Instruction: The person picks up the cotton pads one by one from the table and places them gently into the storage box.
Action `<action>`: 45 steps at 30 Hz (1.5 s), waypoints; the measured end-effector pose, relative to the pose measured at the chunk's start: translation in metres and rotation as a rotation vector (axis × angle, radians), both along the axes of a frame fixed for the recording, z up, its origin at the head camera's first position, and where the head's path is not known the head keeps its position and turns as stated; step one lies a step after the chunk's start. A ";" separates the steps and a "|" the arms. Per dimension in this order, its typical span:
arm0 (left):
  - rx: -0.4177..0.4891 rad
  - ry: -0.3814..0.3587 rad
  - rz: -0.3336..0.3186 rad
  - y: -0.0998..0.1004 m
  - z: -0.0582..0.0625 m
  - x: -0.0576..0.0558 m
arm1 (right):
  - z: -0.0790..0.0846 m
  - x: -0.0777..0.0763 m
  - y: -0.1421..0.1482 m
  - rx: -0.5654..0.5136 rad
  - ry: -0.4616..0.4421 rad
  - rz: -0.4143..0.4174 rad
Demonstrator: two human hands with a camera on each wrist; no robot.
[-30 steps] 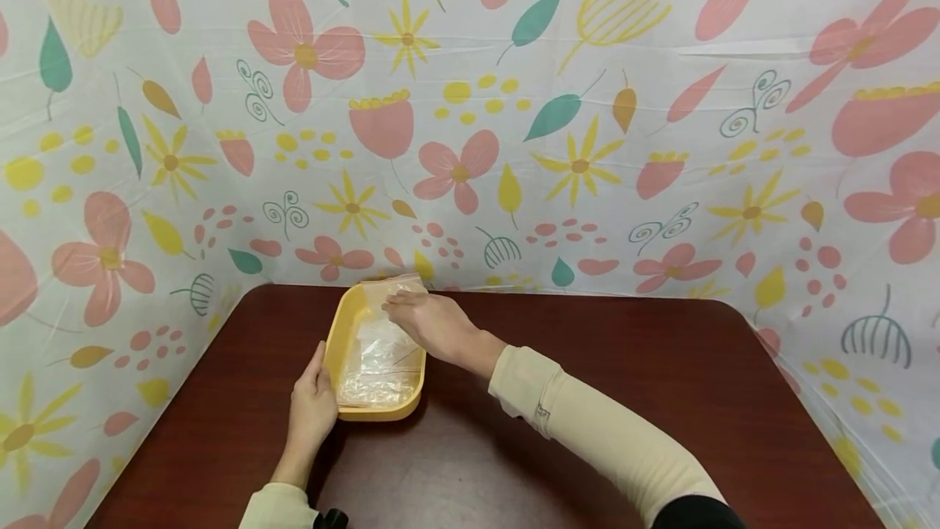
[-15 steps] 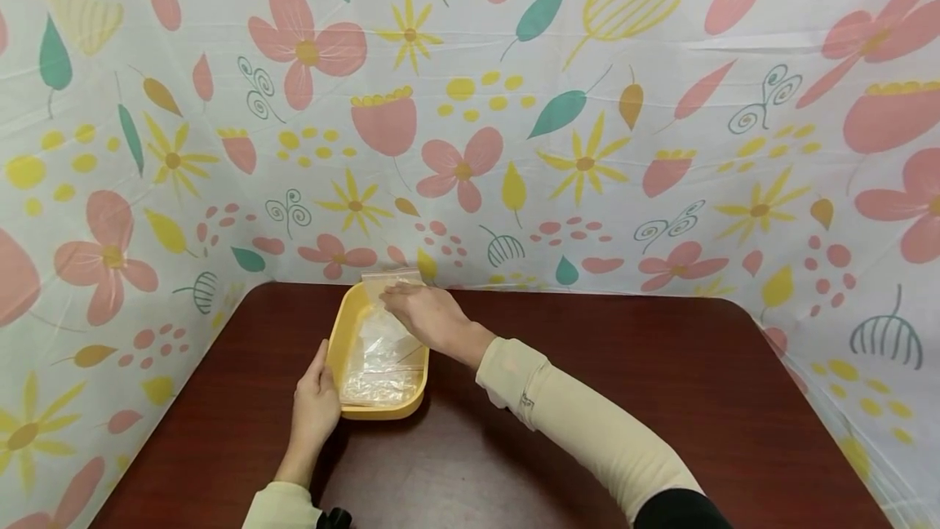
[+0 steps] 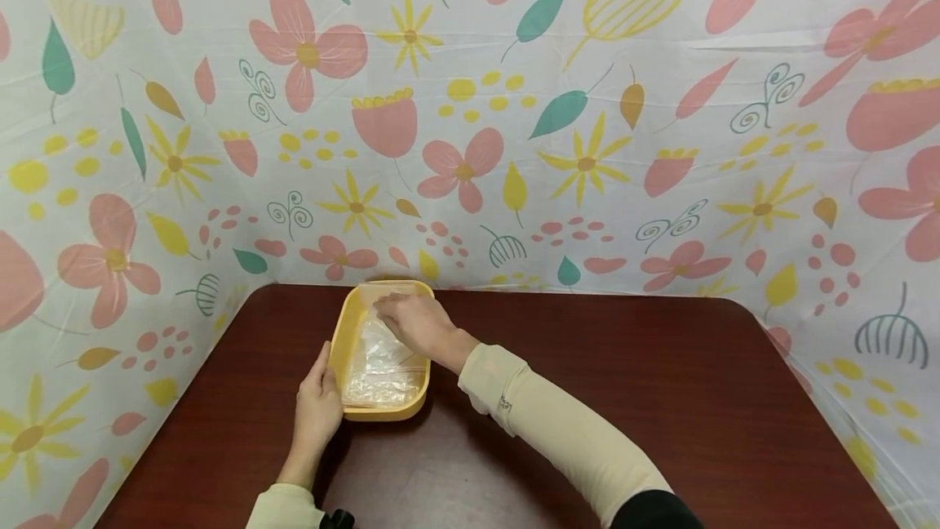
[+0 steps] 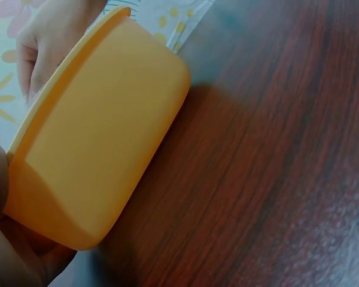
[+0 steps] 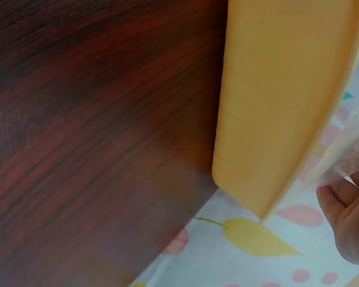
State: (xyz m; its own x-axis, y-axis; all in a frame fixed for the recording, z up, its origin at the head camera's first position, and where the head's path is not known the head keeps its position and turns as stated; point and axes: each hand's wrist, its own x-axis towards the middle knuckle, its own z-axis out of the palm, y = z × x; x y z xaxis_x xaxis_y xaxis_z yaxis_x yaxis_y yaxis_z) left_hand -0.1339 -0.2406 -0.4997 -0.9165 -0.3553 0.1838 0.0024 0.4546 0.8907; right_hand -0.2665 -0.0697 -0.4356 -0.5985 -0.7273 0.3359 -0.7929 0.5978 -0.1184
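A yellow plastic tub [image 3: 385, 414] stands at the far left of the table, with its outer wall [image 4: 102, 125] filling much of the left wrist view. Clear plastic zip bags [image 3: 382, 366] lie flat inside; how many layers there are cannot be told. My left hand [image 3: 317, 411] grips the tub's near left side, its thumb along the rim. Over the tub's far right part, my right hand [image 3: 419, 325] pinches the upper part of a bag. In the right wrist view, clear film [image 5: 347, 158] shows at its curled fingers [image 5: 332, 206]; the thumb is hidden.
The tub rests on a dark red-brown wooden table [image 3: 624, 398]. Just past the table's far edge hangs a white flower-printed cloth [image 3: 470, 104], which also runs along both sides.
The bag's top end, which stuck out past the tub's far rim, now sits lower, about level with that rim. My right hand has moved slightly left and nearer, its fingers more curled.
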 end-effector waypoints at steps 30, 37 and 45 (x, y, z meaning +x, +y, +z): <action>0.003 -0.001 -0.013 -0.001 0.000 -0.001 | -0.031 -0.002 -0.009 0.207 -0.198 -0.083; -0.005 0.001 -0.021 0.001 0.002 -0.001 | -0.024 0.002 -0.003 0.222 -0.205 -0.074; -0.014 -0.017 -0.011 0.001 0.003 0.000 | -0.012 0.016 0.021 0.191 -0.129 -0.001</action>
State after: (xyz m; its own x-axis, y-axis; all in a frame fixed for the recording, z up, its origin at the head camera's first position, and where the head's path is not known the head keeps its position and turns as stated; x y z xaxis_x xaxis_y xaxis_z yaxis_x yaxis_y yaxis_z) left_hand -0.1342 -0.2401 -0.4970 -0.9235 -0.3427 0.1725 -0.0080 0.4667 0.8844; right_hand -0.2504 -0.0488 -0.4473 -0.6286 -0.7695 0.1131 -0.7777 0.6201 -0.1036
